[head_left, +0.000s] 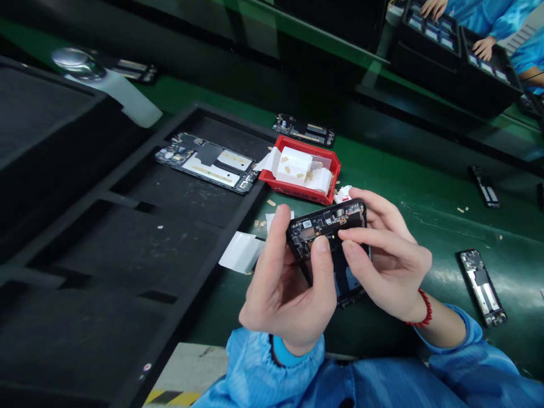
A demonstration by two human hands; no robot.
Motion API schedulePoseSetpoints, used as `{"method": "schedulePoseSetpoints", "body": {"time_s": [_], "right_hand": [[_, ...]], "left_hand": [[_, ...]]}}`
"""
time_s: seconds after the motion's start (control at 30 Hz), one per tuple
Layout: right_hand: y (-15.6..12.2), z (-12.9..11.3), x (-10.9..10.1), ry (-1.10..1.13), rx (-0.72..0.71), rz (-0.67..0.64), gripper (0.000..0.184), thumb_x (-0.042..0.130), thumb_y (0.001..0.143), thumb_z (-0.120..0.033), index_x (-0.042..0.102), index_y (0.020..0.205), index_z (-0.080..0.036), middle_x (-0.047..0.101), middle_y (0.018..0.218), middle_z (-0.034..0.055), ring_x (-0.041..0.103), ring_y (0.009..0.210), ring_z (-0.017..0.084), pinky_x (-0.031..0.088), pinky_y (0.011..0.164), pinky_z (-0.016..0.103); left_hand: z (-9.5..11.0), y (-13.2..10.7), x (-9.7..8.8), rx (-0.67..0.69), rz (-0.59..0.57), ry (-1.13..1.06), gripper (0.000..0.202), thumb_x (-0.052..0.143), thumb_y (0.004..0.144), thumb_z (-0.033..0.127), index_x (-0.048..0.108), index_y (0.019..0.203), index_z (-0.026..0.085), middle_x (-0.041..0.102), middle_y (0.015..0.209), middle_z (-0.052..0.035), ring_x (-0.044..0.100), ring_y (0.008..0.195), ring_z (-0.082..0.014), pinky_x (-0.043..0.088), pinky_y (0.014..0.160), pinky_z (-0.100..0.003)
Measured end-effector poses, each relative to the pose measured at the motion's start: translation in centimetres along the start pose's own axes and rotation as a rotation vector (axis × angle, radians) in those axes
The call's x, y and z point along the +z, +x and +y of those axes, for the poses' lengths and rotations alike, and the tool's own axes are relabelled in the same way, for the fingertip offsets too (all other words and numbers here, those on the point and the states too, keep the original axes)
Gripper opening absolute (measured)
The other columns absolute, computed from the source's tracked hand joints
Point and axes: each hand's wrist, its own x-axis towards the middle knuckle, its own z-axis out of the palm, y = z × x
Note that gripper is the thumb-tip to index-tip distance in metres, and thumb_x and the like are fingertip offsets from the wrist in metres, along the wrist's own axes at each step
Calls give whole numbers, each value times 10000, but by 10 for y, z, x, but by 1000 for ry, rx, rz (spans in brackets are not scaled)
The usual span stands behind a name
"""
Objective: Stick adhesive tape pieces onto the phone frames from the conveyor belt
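An opened phone body, its circuit board showing at the top, is held up tilted over the green bench. My left hand grips it from the left, thumb across the front near the board. My right hand is at its right side, with index fingertip and thumb close together on the board's lower edge and other fingers behind the phone. Whether a small part sits between those fingertips is hidden. Just beyond stands a red bin with white backing paper and small tan pieces.
A black compartment tray fills the left, with another phone body across its far end. More phone bodies lie on the green bench. A white paper piece rests by the tray. Co-workers' hands show at black trays, upper right.
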Motion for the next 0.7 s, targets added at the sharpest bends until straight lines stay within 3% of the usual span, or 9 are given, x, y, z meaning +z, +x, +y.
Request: {"method": "schedulePoseSetpoints", "body": {"time_s": [0.27,0.5,0.7], "right_hand": [[-2,5,1,6,-40,4,234,717,854,-70,778,987,-253,670,1341,92,728,1101,238,646,906,434],[0,2,3,76,158,58,127,764,836,-122,756,885,-239,725,1169,67,722,1051,211,644,872,383],[2,1,5,77,182,85,155,769,815,-87,753,859,-235,726,1086,51,707,986,173,618,857,331]], "left_hand": [[-1,0,-3,24,-30,21,506,765,801,92,709,1286,227,796,1134,-57,778,807,-181,654,699,-269],[0,0,-5,18,-43,63,497,770,809,116,706,1292,218,793,1144,-71,786,811,-209,666,690,-295],[3,-1,-4,-29,-36,7,516,781,795,87,718,1277,262,800,1129,-44,786,827,-202,667,730,-289]]}}
